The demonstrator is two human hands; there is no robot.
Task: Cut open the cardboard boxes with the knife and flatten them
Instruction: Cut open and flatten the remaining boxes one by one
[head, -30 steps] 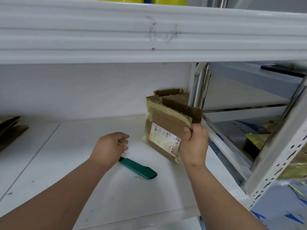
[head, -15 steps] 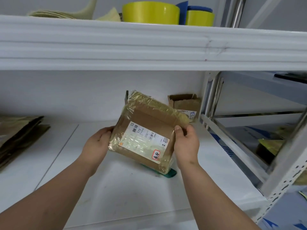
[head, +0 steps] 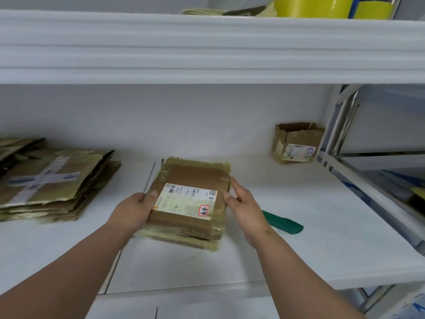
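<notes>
- Hands on the box [head: 190,199] at centre frame: left hand [head: 132,211] grips its left edge, thumb curled over the top beside the label [head: 186,200]; right hand [head: 247,207] clasps the right edge, thumb on top, fingers along the side.
- Box lies flattened and taped, near edge towards the bottom of the frame, on or just above the shelf [head: 287,256] — cannot tell which.
- Knife [head: 284,223], green, lies on the shelf just right of the right wrist, apart from the box.
- Stack [head: 53,183] of flattened cardboard sits at the left edge of the frame, well apart from the box, with bare shelf between.
- Small carton [head: 296,142] stands upright at the upper right, against the back wall, beside the rack post [head: 340,125].
- Bare shelf runs right of the knife to the shelf's right edge.
- Upper shelf [head: 207,47] spans the top of the frame.
</notes>
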